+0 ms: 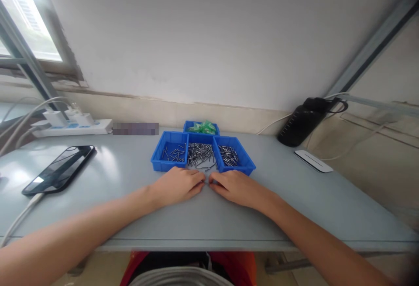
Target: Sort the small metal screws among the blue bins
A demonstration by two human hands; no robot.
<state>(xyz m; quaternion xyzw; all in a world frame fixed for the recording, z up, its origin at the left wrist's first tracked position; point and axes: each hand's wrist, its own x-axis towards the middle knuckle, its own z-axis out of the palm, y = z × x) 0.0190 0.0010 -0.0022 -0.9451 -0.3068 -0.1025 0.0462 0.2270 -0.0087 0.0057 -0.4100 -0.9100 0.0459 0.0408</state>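
My left hand [181,184] and my right hand [238,187] rest on the table in front of the blue bins, fingertips nearly meeting. Both are closed in a pinch; whatever sits between the fingers is too small to make out. Just beyond them lies a loose pile of thin metal pieces [200,153], like screws or pins, with a few strays near my fingertips. The left blue bin [158,163] contains some scattered pieces of the same sort. More of them fill the right blue bin [245,160], whose front edge is close behind my right hand.
A third blue bin [201,138] at the back holds green plastic wrapping [203,127]. To the left are a phone [59,170] on a cable and a power strip [101,126] with chargers. A black bottle [303,121] and a flat white device [313,161] stand on the right.
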